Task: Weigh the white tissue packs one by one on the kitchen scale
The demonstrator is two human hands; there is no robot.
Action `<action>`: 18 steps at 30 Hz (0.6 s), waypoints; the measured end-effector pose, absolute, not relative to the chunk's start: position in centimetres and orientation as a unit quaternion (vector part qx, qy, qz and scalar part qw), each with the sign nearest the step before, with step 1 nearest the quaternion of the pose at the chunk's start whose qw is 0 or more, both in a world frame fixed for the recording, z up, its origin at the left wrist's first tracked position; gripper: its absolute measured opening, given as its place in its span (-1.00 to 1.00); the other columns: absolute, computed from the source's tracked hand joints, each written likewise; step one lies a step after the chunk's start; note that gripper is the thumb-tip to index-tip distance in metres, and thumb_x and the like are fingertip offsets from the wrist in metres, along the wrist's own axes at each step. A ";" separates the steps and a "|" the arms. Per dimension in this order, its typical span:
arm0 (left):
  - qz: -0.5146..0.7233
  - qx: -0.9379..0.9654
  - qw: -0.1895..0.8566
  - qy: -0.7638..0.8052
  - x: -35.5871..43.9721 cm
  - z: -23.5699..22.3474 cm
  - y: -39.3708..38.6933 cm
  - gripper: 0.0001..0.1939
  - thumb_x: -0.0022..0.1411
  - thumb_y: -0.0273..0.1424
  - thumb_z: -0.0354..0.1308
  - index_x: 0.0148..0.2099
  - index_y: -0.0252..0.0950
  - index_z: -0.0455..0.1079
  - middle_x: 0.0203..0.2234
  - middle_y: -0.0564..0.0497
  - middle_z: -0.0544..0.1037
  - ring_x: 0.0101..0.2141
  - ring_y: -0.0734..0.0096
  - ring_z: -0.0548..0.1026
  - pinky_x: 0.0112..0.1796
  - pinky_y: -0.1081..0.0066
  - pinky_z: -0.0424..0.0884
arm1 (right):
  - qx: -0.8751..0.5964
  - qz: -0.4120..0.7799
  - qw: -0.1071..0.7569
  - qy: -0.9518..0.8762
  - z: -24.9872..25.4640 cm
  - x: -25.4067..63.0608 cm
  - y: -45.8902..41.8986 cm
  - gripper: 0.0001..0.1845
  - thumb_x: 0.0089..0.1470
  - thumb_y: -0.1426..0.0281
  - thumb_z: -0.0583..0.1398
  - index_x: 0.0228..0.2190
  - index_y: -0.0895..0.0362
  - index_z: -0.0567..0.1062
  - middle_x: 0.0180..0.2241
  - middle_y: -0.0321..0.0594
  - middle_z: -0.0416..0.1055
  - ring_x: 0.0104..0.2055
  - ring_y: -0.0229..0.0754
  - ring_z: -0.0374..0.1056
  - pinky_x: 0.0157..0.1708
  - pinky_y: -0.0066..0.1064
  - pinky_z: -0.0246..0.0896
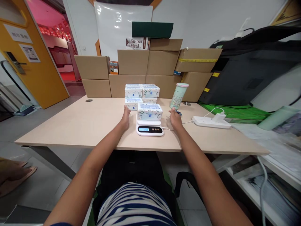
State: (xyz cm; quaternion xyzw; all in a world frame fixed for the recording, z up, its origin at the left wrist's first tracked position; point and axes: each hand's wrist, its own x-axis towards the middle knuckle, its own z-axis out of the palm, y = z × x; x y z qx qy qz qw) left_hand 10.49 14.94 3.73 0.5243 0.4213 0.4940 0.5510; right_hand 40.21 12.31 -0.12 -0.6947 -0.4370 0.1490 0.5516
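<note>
Near the front edge of the desk (70, 135), I have a white scale (150, 128) facing me, its small display (143, 129) lit, though I can't read it. On its platform sits the packet (150, 112), directly between my two hands. Its long axis runs side to side, so its short ends face the palms. The left hand (125, 119) stands beside it, fingers stretched forward, apart from it and holding nothing that I can see. The right hand (176, 119) looks loosely open, fingers a little bent, also off the packet; I can't call either hand clearly nearer. The packet is a squared white block with small coloured print, blue lettering on top and a round blue mark on its front.

Just behind it are matching packets (133, 91), stacked two high in two columns; whether my left fingertips touch the lower left one, I can't tell. Beyond the right hand stands a pale green bottle (179, 96) with a pink lid, and a white power strip (209, 121) lies farther right. Cardboard boxes (133, 62) line the back.
</note>
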 end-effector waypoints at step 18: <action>0.502 0.502 0.548 0.444 10.5 3.7 15.1 -0.13 0.52 0.16 -0.50 0.63 -0.17 -0.02 0.57 0.01 0.10 0.58 0.19 -0.05 0.52 0.23 -0.15 | -0.712 0.134 0.521 -0.451 -0.3 40.5 12.8 -0.08 0.34 -0.25 -0.19 -0.07 0.17 0.66 0.13 0.19 0.57 0.33 0.22 0.35 0.39 0.02 0.12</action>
